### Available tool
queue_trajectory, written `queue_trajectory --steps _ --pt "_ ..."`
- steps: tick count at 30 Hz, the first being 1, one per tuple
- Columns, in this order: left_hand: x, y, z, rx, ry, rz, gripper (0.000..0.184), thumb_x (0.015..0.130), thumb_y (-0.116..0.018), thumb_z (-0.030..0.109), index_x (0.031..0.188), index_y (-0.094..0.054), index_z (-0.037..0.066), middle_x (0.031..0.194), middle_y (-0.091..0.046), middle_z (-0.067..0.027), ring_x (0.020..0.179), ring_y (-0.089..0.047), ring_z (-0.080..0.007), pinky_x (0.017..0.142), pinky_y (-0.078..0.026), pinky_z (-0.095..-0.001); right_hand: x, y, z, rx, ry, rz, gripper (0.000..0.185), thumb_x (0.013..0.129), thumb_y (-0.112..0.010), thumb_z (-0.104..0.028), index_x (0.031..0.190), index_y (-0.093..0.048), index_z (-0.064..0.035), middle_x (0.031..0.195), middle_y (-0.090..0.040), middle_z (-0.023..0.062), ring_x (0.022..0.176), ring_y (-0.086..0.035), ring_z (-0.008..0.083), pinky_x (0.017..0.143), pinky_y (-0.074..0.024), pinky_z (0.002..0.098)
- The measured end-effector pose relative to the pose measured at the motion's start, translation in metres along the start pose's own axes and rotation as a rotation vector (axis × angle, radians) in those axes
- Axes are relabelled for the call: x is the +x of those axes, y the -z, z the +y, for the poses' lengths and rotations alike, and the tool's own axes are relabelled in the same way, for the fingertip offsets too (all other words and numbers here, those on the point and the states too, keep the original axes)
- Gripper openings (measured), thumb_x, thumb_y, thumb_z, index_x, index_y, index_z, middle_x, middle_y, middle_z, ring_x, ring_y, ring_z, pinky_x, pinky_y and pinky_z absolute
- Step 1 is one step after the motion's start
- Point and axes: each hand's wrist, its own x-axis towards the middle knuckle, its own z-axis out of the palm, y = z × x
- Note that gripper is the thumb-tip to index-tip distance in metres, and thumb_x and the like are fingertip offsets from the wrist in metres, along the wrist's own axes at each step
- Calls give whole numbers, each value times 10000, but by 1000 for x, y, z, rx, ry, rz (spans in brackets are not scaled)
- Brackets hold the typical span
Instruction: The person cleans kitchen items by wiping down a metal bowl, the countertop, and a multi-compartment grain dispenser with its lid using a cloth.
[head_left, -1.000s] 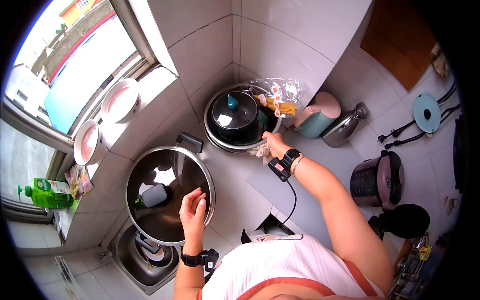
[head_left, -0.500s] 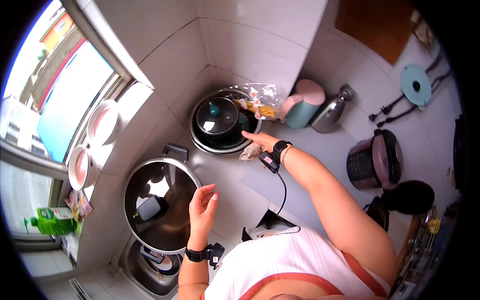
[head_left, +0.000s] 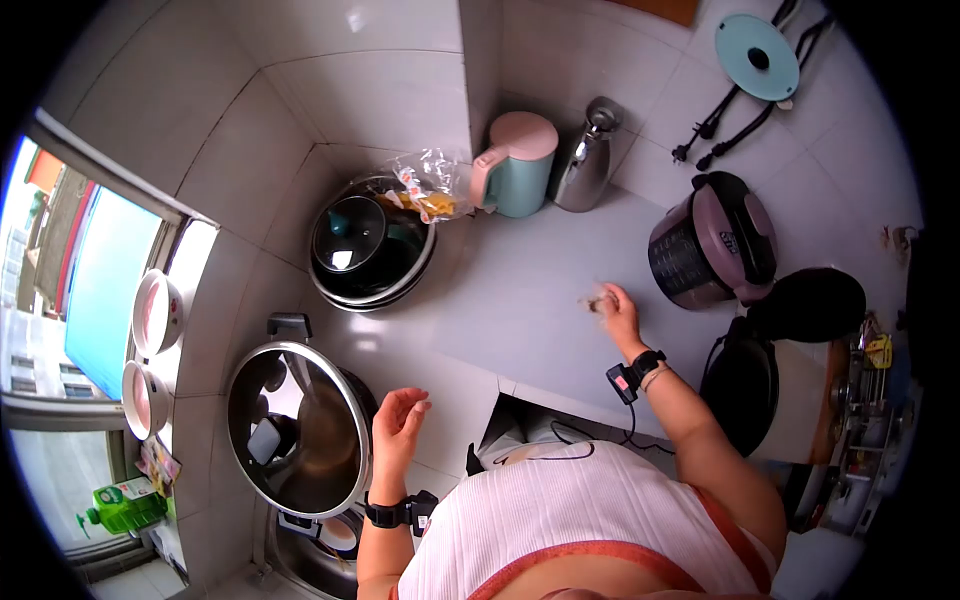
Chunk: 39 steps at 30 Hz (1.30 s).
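My right hand (head_left: 622,322) is above the grey counter (head_left: 530,290), to the left of the rice cooker. Its fingers are pinched on a small crumpled rag (head_left: 594,303), pale brown and smeared by motion. My left hand (head_left: 396,430) hangs just right of the big lidded pan (head_left: 300,430), its fingers loosely curled, thumb apart, nothing in it. Glass covers that pan, with a dark handle piece on top. In the back corner, a small black pot with a glass lid (head_left: 349,233) sits in stacked metal basins (head_left: 385,297).
A plastic bag with yellow food (head_left: 432,205) lies on the basins. Behind the counter stand a pink-and-teal kettle (head_left: 525,168) and a steel flask (head_left: 584,165). The rice cooker (head_left: 712,245) and a black pan (head_left: 742,395) are at right. Bowls (head_left: 155,312) and a green bottle (head_left: 125,507) line the windowsill.
My right hand has moved right with the rag, away from the basins to the counter near the rice cooker. My view has turned right. The left hand stays beside the big pan.
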Motion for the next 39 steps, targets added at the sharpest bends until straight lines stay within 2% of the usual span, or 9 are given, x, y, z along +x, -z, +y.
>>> queue_trajectory --steps 2,6,11,19,22,27,29,35,39 --pt "-1 -8 -12 11 52 -30 177 890 -557 51 1042 -524 -34 1008 -614 -84 932 -602 -156 830 -463 -257 -7 29 43 -544 287 180 443 873 -523 -121 1289 -423 -5 1277 -484 184 1204 -452 298 1001 -363 390" --pt "-13 -25 -21 29 132 -48 166 888 -557 44 1028 -531 -41 992 -618 -104 915 -609 -167 818 -475 -272 -8 23 98 -908 39 233 701 853 -539 -237 1419 -171 -48 1468 -229 148 1354 -189 353 1093 -159 480" --pt "-34 -23 -27 118 153 -5 186 904 -561 110 1046 -543 -9 976 -635 -79 874 -622 -167 788 -476 -263 75 -42 40 -994 220 255 619 832 -558 -232 1384 -305 -111 1462 -256 134 1331 -253 330 1030 -246 520" --pt "-29 -15 -68 187 286 34 188 907 -550 128 1046 -558 2 955 -646 -76 846 -634 -165 743 -480 -251 -38 -160 11 -734 927 -589 337 874 -451 -192 1193 -526 -271 1481 -244 72 1349 -263 281 1036 -230 529" --pt "-34 -19 -73 174 267 53 198 909 -545 130 1059 -551 2 966 -644 -79 849 -634 -164 745 -480 -250 -27 -140 15 -713 802 -762 292 860 -480 -157 1125 -567 -246 1472 -268 58 1351 -264 253 1054 -233 494" --pt "-63 -26 -75 81 302 152 217 902 -542 99 1078 -528 -27 986 -633 -105 877 -623 -182 759 -476 -272 79 -164 9 -670 611 -173 270 763 -577 -139 1022 -570 -64 1316 -440 118 1249 -373 292 1024 -268 478" --pt "-82 -18 -86 111 408 199 207 905 -541 109 1071 -535 -14 1003 -631 -107 905 -619 -182 770 -477 -284 87 -189 -17 -639 664 -206 260 760 -572 -166 993 -574 -50 1312 -444 126 1236 -390 292 1027 -259 491" --pt "-136 19 -120 -456 495 585 478 876 -526 129 1291 -300 58 1111 -569 -173 1053 -557 -343 829 -484 -401 -24 -235 -9 -649 1026 -784 428 821 -521 -202 1232 -517 -83 1407 -366 108 1306 -333 253 1094 -213 413" --pt "-168 104 -169 -693 247 930 239 829 -535 261 980 -495 81 978 -572 -120 1011 -548 -285 812 -473 -388 -35 -165 7 -684 1086 -1025 415 806 -572 -207 1198 -524 -80 1441 -320 90 1365 -222 239 1125 -146 408"
